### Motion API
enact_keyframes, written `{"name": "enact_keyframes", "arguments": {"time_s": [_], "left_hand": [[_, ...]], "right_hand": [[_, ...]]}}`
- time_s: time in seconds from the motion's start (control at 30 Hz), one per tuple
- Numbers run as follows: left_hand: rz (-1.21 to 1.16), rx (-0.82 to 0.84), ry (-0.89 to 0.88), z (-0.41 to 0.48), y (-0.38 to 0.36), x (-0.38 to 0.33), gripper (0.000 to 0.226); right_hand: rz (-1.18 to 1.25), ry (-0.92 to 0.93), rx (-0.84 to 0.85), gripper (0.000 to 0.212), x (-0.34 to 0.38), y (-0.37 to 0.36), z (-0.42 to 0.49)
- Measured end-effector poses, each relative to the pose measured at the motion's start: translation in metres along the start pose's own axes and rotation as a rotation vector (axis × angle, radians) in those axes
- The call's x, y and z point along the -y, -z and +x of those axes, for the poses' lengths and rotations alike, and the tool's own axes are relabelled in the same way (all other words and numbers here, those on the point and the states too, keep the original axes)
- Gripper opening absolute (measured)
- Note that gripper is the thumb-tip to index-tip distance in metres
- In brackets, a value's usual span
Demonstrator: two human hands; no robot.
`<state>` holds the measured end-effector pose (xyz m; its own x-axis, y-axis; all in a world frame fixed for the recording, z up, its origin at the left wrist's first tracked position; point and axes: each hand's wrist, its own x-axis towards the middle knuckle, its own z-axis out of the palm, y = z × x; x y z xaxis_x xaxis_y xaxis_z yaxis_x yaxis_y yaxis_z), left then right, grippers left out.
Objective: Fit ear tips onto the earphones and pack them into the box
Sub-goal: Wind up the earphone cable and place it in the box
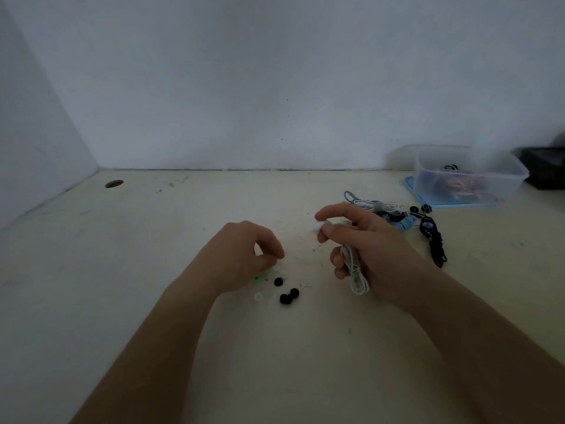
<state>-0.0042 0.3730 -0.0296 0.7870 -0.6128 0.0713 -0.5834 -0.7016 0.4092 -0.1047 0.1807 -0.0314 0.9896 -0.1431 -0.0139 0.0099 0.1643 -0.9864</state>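
Observation:
My right hand (363, 240) grips a coiled white earphone (356, 270); its white earbud (319, 226) sticks out between thumb and forefinger. My left hand (244, 255) hovers low over the table with fingertips pinched together just above several loose ear tips: three black ear tips (286, 292), a white ear tip (258, 296) and a green ear tip (260, 275) partly hidden under the hand. Whether the left fingers hold a tip is hidden. A clear plastic box (467, 174) stands at the back right on a blue lid (411, 186).
A tangle of white, blue and black earphones (397, 214) lies between my right hand and the box. A black object (544, 171) sits at the far right edge. A round cable hole (114, 183) is in the table's back left. White walls close the back and left.

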Motion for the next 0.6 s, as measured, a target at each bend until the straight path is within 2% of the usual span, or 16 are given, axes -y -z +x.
{"name": "enact_keyframes", "arguments": {"time_s": [0.2,0.4,0.6], "left_hand": [[-0.014,0.043,0.005,-0.0024,-0.0009,-0.0040,0.016],[-0.031,0.048,0.034,-0.0028,-0.0014,-0.0076,0.016],[-0.042,-0.037,0.019,-0.0039,-0.0012,-0.0056,0.023]], "right_hand": [[0.042,-0.046,0.002,0.009,-0.0006,0.0002,0.0013],[0.072,-0.030,0.028,0.021,-0.0007,-0.0010,0.0016],[0.113,-0.056,0.023,0.022,-0.0013,-0.0010,0.0033]]}}
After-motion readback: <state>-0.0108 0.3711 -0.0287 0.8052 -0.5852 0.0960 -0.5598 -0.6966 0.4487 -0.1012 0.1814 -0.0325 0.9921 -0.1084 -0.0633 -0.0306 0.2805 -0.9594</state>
